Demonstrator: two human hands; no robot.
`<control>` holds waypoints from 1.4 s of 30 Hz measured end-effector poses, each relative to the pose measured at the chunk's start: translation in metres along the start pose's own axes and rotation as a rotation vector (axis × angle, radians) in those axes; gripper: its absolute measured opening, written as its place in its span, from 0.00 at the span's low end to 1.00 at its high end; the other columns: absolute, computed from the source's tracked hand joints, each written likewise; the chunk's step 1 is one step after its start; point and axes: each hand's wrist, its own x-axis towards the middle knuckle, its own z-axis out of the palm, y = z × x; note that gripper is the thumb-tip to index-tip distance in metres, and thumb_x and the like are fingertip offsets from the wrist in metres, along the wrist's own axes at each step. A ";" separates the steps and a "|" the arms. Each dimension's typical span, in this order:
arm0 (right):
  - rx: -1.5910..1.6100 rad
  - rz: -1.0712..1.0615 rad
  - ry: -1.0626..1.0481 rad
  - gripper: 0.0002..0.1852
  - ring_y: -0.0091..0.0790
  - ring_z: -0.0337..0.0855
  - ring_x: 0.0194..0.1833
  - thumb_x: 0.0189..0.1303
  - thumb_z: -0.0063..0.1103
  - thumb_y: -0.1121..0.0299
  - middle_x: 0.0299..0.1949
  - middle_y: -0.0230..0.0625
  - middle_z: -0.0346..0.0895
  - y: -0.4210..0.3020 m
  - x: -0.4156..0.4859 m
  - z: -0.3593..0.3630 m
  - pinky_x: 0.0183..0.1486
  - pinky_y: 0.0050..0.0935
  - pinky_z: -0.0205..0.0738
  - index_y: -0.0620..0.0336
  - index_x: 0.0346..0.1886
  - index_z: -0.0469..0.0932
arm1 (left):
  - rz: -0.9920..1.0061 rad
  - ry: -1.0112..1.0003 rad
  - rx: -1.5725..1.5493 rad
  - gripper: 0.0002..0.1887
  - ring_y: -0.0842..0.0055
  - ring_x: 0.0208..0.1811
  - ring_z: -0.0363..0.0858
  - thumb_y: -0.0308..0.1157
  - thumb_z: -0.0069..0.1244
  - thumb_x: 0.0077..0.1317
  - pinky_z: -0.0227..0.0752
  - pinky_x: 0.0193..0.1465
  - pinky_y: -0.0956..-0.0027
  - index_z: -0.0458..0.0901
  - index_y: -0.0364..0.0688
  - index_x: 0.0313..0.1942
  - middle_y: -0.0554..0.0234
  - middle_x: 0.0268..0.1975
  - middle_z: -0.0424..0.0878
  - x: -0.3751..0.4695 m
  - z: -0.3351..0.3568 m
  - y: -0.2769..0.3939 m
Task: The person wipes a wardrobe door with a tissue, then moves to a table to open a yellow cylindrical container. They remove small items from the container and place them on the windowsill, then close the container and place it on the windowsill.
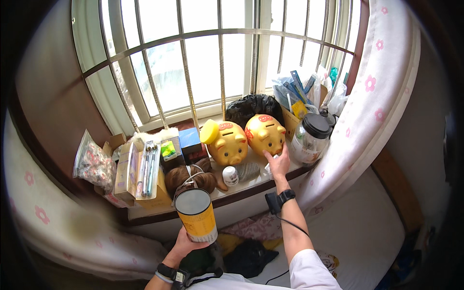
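Observation:
My left hand [188, 243] holds a yellow-and-white cylindrical canister [196, 217] with a grey top, in front of the sill's edge. My right hand [279, 164] reaches over the window sill, its thumb and fingers spread at the snout of the right golden piggy bank [265, 137]; white crumpled tissue [270, 170] shows beside the palm. A second golden piggy bank [228, 143] stands to the left, with a round yellow object [209, 131] against its side. Before it are a small white container [230, 175] and a grey textured object [248, 171]. A brown hairpiece [188, 177] lies behind the canister.
Boxes [127, 174], packaged pens [148, 170] and a clear bag of wrapped items [95, 163] crowd the sill's left. A black-lidded clear jar [311, 139], a black plastic bag [255, 107] and filled bags stand right. Metal bars [220, 72] cross the window; a flowered curtain [369, 108] hangs right.

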 end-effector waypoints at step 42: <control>-0.413 -0.013 0.136 0.32 0.54 0.82 0.48 0.48 0.79 0.53 0.48 0.41 0.75 0.020 -0.031 -0.054 0.45 0.52 0.79 0.54 0.53 0.74 | -0.006 -0.066 -0.008 0.44 0.71 0.64 0.78 0.23 0.75 0.47 0.71 0.68 0.61 0.67 0.41 0.64 0.61 0.61 0.80 0.002 -0.004 -0.013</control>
